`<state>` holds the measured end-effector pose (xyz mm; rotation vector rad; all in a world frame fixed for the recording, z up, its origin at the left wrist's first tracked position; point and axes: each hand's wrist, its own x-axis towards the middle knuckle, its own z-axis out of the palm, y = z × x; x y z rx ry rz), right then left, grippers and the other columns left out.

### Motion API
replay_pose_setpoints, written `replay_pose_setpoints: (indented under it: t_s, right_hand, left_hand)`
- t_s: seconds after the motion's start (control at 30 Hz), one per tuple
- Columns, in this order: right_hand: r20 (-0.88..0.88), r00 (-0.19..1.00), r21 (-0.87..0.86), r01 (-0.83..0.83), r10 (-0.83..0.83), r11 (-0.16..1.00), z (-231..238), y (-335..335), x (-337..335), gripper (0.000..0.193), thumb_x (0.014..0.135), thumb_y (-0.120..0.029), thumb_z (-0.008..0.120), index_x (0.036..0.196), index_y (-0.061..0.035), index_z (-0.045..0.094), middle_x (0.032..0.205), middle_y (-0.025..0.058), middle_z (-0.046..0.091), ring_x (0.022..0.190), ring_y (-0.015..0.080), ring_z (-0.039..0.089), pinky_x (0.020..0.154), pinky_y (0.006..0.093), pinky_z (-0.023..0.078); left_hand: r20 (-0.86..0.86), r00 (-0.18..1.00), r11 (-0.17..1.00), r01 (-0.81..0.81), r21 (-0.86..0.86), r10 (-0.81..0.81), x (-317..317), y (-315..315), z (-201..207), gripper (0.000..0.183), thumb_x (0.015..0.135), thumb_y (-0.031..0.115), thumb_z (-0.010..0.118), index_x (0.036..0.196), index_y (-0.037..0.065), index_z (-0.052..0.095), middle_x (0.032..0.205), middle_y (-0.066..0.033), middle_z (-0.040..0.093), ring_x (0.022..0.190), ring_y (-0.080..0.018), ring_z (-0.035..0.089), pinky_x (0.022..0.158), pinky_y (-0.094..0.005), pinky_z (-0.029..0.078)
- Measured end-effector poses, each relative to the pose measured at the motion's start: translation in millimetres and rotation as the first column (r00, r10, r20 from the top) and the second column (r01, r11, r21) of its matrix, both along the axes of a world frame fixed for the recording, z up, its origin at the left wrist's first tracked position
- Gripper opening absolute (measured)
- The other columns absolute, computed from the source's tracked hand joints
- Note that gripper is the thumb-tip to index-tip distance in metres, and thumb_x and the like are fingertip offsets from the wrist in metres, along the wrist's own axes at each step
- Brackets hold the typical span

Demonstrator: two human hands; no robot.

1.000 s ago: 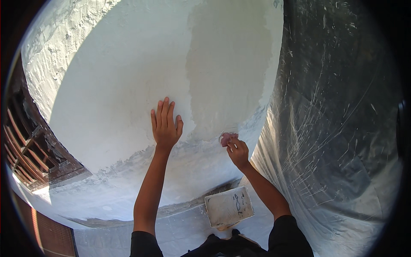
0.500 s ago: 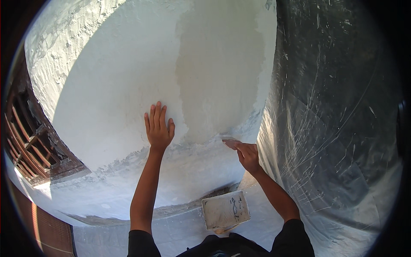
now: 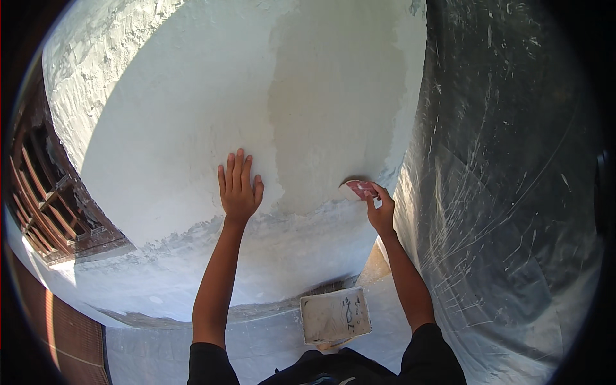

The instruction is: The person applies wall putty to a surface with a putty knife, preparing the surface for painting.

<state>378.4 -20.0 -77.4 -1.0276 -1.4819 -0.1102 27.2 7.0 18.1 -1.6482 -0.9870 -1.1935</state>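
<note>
My left hand (image 3: 239, 187) lies flat on a white plastered wall (image 3: 179, 109), fingers together and pointing up. My right hand (image 3: 380, 210) grips a small pinkish scraper (image 3: 360, 188) and presses it against the wall at the lower edge of a greyer, smoother patch of plaster (image 3: 333, 109). Both arms reach up from the lower edge of the view.
A clear plastic sheet (image 3: 507, 192) streaked with white covers the surface to the right of the wall. A square white board (image 3: 335, 315) smeared with plaster sits below my arms. A wooden lattice (image 3: 45, 199) shows at the far left.
My right hand has shifted right and slightly down with the scraper. My left hand has stayed flat on the wall, drifting a little left in the picture.
</note>
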Motion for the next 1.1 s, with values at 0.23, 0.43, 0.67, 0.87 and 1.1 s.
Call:
replay_pose_setpoints:
  t_s: [0.23,0.43,0.67,0.87,1.1]
  right_hand:
    - [-0.364,0.925,-0.008,-0.114,0.104,0.993,-6,-1,4,0.026,0.091,-0.008,0.064,0.115,0.0029,0.061,0.099,0.0050,0.065,0.087,0.0109,0.055,0.081,0.0248,0.044]
    - [-0.242,0.970,-0.016,0.036,-0.039,0.999,-13,8,-3,0.027,0.091,-0.014,0.066,0.113,0.0015,0.062,0.099,0.0041,0.066,0.086,0.0108,0.057,0.077,0.0256,0.044]
    - [-0.320,0.945,-0.037,-0.089,0.073,0.995,-20,8,0,0.026,0.091,-0.011,0.065,0.114,0.0020,0.061,0.103,0.0031,0.066,0.086,0.0096,0.056,0.076,0.0242,0.042]
    - [-0.496,0.867,-0.020,0.048,-0.052,0.999,-16,14,15,0.029,0.092,-0.012,0.064,0.116,0.0016,0.060,0.102,0.0044,0.066,0.084,0.0094,0.056,0.075,0.0224,0.042]
    - [-0.176,0.984,-0.025,-0.042,0.037,0.999,-35,13,-5,0.026,0.088,-0.011,0.068,0.113,-0.0020,0.063,0.100,0.0038,0.066,0.085,0.0107,0.055,0.075,0.0251,0.041]
  left_hand:
    - [-0.012,1.000,1.000,-0.023,-0.006,0.023,-1,-1,0,0.045,0.089,0.019,0.053,0.131,0.004,0.052,0.145,-0.0124,0.045,0.138,-0.0292,0.037,0.115,-0.0484,0.023]
    - [-0.005,0.999,0.999,-0.035,0.014,0.035,-2,0,-1,0.045,0.088,0.019,0.053,0.130,0.005,0.055,0.144,-0.0108,0.047,0.137,-0.0276,0.039,0.115,-0.0465,0.024]
    - [0.002,1.000,1.000,-0.021,0.006,0.021,0,0,0,0.044,0.087,0.018,0.054,0.130,0.005,0.055,0.144,-0.0111,0.048,0.137,-0.0277,0.039,0.115,-0.0466,0.024]
    - [-0.003,1.000,1.000,-0.027,0.014,0.027,0,-1,1,0.045,0.088,0.019,0.053,0.130,0.005,0.054,0.144,-0.0111,0.048,0.137,-0.0278,0.039,0.115,-0.0464,0.024]
    - [-0.004,1.000,1.000,-0.027,0.015,0.027,1,1,0,0.045,0.089,0.020,0.052,0.131,0.005,0.054,0.144,-0.0109,0.048,0.137,-0.0277,0.040,0.115,-0.0466,0.024]
